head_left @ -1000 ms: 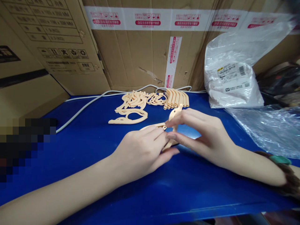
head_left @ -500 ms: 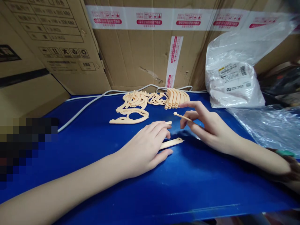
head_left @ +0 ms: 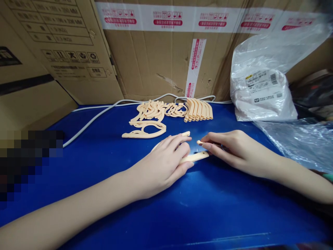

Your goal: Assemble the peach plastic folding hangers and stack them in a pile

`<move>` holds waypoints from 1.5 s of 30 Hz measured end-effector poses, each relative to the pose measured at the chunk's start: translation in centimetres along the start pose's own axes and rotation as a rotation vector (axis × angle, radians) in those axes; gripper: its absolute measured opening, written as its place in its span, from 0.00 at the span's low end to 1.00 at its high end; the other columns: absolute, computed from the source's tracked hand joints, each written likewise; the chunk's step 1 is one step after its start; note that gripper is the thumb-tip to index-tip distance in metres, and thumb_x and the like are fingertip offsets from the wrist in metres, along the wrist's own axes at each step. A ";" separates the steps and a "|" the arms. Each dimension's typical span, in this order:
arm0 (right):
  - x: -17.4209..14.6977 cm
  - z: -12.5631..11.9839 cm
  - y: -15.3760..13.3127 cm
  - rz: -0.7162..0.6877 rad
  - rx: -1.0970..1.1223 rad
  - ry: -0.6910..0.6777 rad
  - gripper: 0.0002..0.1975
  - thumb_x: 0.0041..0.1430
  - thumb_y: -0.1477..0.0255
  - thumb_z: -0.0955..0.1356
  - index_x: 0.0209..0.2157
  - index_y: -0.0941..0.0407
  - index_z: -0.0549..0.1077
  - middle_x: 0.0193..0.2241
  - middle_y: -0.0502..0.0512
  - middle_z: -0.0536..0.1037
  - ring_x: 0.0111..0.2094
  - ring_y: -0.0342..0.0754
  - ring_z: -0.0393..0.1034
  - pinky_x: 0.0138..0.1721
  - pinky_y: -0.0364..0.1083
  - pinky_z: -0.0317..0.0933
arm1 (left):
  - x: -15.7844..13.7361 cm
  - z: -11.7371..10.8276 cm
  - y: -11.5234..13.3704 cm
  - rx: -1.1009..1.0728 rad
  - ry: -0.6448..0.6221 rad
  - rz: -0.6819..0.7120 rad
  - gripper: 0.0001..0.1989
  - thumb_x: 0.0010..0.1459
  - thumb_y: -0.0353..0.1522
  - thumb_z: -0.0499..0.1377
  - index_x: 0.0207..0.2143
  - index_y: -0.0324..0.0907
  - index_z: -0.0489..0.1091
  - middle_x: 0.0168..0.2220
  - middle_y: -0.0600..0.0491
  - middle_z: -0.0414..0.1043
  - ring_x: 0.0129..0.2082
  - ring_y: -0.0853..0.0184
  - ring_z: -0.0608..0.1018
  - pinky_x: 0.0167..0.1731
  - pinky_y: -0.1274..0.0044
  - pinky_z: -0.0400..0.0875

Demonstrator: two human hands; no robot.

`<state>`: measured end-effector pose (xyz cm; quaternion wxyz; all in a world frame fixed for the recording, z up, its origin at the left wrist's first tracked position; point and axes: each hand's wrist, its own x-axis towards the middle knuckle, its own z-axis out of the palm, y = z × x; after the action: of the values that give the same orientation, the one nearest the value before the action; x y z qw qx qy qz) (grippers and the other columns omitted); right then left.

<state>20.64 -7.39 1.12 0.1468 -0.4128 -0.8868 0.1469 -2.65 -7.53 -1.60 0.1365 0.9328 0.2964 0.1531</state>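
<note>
My left hand (head_left: pixel 166 161) is closed over a beige plastic hanger part (head_left: pixel 198 157), its thumb and fingers around the flat arm with a hole near its tip. Another beige end (head_left: pixel 186 133) pokes out beyond the fingers of the same hand; whether both belong to one piece is hidden. My right hand (head_left: pixel 234 149) pinches a thin beige plastic piece (head_left: pixel 199 142) with a small knobbed end, most of it covered by the fingers. That knob is just right of the left fingertips, close above the holed arm.
Farther back lie a folding hanger (head_left: pixel 145 133), a heap of beige hanger parts (head_left: pixel 151 110) and a row of curved arms (head_left: pixel 199 109). A white cable (head_left: pixel 96 116) runs behind them. Cardboard boxes (head_left: pixel 145 66) wall the back; a plastic bag (head_left: pixel 262 90) stands at right on the blue table (head_left: pixel 182 215).
My right hand has come down with the thin beige piece, its fingers closing further over it. My left hand has tightened on the hanger part, whose holed end has shifted slightly right and up.
</note>
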 end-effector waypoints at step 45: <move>-1.4 1.2 0.2 -0.178 -0.320 0.066 0.19 0.71 0.64 0.55 0.41 0.57 0.72 0.32 0.57 0.78 0.28 0.48 0.74 0.26 0.44 0.58 | -0.2 0.2 -0.6 -0.016 0.036 0.046 0.14 0.69 0.35 0.44 0.44 0.41 0.68 0.61 0.45 0.60 0.66 0.60 0.55 0.64 0.63 0.54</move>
<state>21.17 -8.51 -0.24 0.1207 -0.3554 -0.9266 -0.0233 -3.04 -7.26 -2.02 0.1353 0.9353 0.2760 0.1753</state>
